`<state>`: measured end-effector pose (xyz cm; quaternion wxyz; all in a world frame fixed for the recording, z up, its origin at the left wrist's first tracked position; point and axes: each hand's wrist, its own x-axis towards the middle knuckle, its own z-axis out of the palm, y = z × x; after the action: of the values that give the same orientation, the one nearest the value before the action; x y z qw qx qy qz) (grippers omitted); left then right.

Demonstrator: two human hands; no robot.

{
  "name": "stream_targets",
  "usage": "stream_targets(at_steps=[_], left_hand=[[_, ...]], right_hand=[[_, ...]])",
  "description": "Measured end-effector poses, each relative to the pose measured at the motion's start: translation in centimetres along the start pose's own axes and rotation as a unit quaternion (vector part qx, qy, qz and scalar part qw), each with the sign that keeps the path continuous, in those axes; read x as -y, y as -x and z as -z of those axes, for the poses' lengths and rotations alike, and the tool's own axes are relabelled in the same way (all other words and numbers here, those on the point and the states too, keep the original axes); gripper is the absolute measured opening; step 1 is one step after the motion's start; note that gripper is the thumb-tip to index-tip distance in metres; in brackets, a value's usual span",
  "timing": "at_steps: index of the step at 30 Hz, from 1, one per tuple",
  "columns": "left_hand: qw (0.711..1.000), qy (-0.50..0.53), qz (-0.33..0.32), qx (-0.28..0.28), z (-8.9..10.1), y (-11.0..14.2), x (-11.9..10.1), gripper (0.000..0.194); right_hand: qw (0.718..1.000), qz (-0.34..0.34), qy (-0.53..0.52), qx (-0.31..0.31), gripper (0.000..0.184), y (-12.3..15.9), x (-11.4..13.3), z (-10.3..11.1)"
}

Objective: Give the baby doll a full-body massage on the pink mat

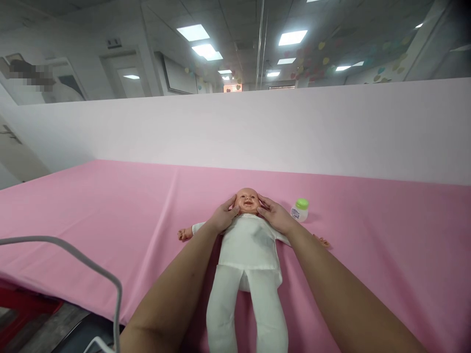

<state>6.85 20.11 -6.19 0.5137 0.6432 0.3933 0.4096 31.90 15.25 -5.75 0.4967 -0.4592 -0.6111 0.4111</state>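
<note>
A baby doll [249, 240] in a white top and white trousers lies on its back, face up, its arms stretched out to both sides. My left hand [223, 215] cups the left side of the doll's head, fingertips at the temple and thumb by the cheek. On the opposite side, my right hand [274, 214] holds the head in the same way. Parts of the doll's sleeves are hidden behind my forearms. Just right of my right hand stands a small clear jar [300, 211] with a green lid and a printed label.
Pink cloth [121, 211] covers the table, with a few creases. A white low wall [257, 127] runs along the back, topped by glass. A grey cable [73, 250] curves across the lower left. Near it are a red frame [29, 309] and a dark seat [84, 333].
</note>
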Motion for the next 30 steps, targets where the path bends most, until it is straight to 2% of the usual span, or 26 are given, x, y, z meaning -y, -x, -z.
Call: stream_targets(at_steps=[3,9,14,20,26,30], left_hand=[[1.000,-0.011,0.002,0.001,-0.1,0.2,-0.2,0.094],[1.000,0.002,-0.015,0.020,-1.0,0.7,-0.8,0.113],[1.000,-0.003,0.007,-0.008,-1.6,0.7,-1.1,0.123],[0.998,-0.056,0.020,-0.035,-1.7,1.0,-1.7,0.115],[0.998,-0.059,0.007,-0.030,-1.3,0.9,-1.4,0.105],[0.998,-0.041,-0.015,-0.039,-0.8,0.3,-0.5,0.086]], right_hand=[[1.000,0.000,0.020,-0.001,0.068,0.2,0.4,-0.2],[0.998,0.028,0.040,-0.048,0.087,0.3,0.4,-1.7],[0.989,0.013,0.118,-0.092,0.092,0.3,0.1,-2.3],[0.984,0.001,0.153,-0.088,0.087,0.6,0.9,-2.1],[0.994,-0.001,0.095,-0.061,0.081,0.6,1.2,-1.5],[0.998,-0.009,0.050,-0.033,0.078,0.2,0.7,-0.8]])
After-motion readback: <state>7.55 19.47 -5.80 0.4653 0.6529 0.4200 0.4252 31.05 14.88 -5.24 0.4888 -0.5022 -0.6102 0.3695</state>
